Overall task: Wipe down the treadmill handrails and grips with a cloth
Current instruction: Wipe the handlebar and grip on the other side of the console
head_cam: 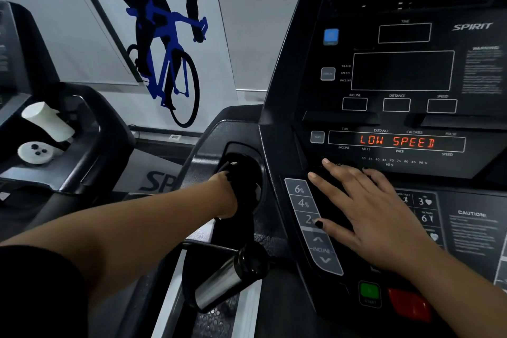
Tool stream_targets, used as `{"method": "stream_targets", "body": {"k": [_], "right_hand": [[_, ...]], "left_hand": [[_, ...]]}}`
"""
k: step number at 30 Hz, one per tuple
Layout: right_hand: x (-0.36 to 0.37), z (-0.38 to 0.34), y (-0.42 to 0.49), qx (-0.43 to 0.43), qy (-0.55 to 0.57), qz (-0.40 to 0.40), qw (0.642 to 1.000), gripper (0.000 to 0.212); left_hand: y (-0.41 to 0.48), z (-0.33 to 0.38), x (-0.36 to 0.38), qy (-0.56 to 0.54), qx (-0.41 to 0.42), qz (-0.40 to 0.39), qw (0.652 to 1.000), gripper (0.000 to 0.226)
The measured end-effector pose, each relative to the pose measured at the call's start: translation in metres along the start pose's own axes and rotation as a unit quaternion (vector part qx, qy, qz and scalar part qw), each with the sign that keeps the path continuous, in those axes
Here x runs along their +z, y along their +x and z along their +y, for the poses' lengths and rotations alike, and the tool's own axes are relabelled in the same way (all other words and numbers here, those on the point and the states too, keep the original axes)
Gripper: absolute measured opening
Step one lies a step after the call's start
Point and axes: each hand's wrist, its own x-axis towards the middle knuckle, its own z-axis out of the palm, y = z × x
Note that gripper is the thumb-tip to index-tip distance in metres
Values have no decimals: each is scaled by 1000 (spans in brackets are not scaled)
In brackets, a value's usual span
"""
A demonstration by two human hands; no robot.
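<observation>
At the console's left cup holder (238, 147), the left hand (223, 195) reaches into the recess, its fingers buried in a dark mass that appears to be the cloth (242, 181); whether they clamp it cannot be told. Right hand (375, 214) lies flat on the console (288, 77), fingers straight and spread, thumb touching the incline keys (308, 217). The hands are apart. Chrome grip (219, 281) sits below the left forearm, untouched. Display (397, 141) reads LOW SPEED. Green button (369, 291) and red button (408, 303) lie near the right wrist. White cup (48, 121) rests on the neighbouring treadmill (90, 132).
</observation>
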Motion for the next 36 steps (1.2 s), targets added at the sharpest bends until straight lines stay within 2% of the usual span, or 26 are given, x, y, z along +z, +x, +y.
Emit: {"method": "stream_targets", "body": {"k": [1, 3, 4, 6, 8, 10, 13, 16, 18, 20, 22, 26, 28, 34, 36], "right_hand": [[0, 0, 0, 0, 0, 1, 1000, 69], [1, 1, 1, 0, 2, 0, 1000, 69], [1, 2, 1, 0, 4, 1, 1000, 69], [1, 2, 1, -1, 7, 2, 1000, 69], [1, 1, 1, 0, 6, 1, 1000, 69], [0, 0, 1, 1, 4, 2, 1000, 70], [-1, -2, 2, 4, 1, 2, 1000, 70], [-2, -4, 2, 6, 0, 0, 1000, 70], [-3, -4, 2, 5, -1, 2, 1000, 70], [-3, -3, 2, 4, 1, -1, 1000, 69], [-3, -2, 2, 2, 2, 1, 1000, 69], [-3, -1, 1, -2, 5, 3, 1000, 69], [-3, -1, 1, -3, 4, 4, 1000, 69], [-3, -4, 2, 2, 2, 7, 1000, 69], [-2, -5, 1, 6, -1, 5, 1000, 69]], "left_hand": [[-2, 1, -1, -9, -1, -8, 1000, 47], [-12, 7, -7, 45, 14, -38, 998, 41], [-14, 10, -9, 62, 37, -67, 995, 39], [-20, 13, -14, 42, 25, -133, 990, 38], [-17, 14, -10, -13, 32, -172, 985, 33], [-11, 12, -4, -122, 22, -172, 977, 27], [-3, 6, 7, -292, 23, -119, 949, 41], [8, 10, 12, -267, 15, -105, 958, 28], [17, 15, 15, -222, 16, -115, 968, 64], [15, 16, 13, -201, 34, -117, 972, 80], [10, 15, 8, -157, 62, -101, 980, 79], [1, 20, -1, -84, 47, -86, 992, 61], [-6, 23, -8, -121, 23, -91, 988, 56], [-25, 17, -20, -341, 34, -63, 937, 30], [-18, 16, -13, -488, 11, -68, 870, 39]]}}
